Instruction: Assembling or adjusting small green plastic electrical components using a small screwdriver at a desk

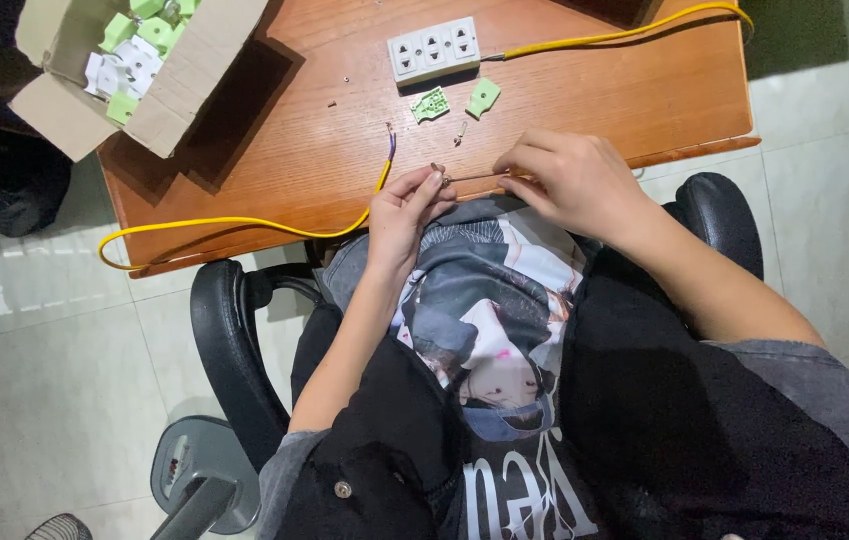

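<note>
My left hand (407,212) pinches a small metal part at its fingertips, at the near edge of the wooden table (585,90). My right hand (573,180) grips a thin screwdriver (475,178) whose tip meets that part. A yellow cable (245,222) with bared wire ends lies just left of my left hand. Two green plug halves (455,102) and a small screw rest on the table a little beyond my hands.
A white three-socket power strip (435,48) with a yellow cord (625,35) lies farther back. An open cardboard box (125,60) of green and white parts sits at the table's left corner. I sit in a black office chair (235,350) on a tiled floor.
</note>
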